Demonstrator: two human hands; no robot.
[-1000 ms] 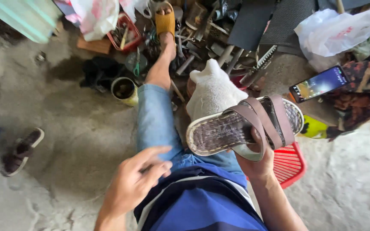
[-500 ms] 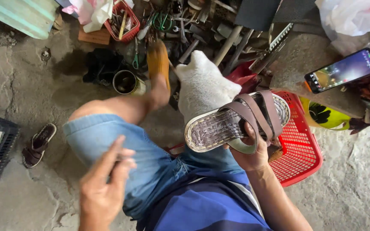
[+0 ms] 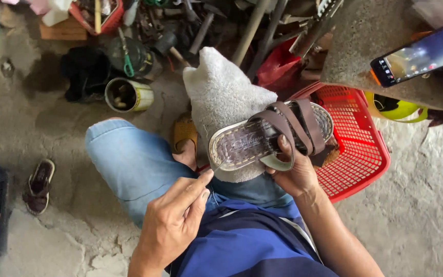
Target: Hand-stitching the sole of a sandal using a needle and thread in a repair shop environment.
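The brown strapped sandal (image 3: 270, 136) lay sole-edge up across a grey cloth (image 3: 221, 97) draped over the person's right knee, held there by the right hand (image 3: 293, 172), whose fingers were curled around the straps and heel end. In the head view the left hand (image 3: 173, 225) was pinched closed on what looked like a thin needle or awl, its tip meeting the rim of the sandal at the toe end; the tool itself was too fine to make out. This seemed to be the stitching or prising step along the sole's edge, and the next move would call for a steady push with the sandal kept clamped. Just beside the knee sat a red basket (image 3: 365, 149); a tin can (image 3: 128, 95), scattered tools (image 3: 201, 31), a phone (image 3: 421, 54) and a loose sandal (image 3: 38, 185) lay about, none blocking the hands.
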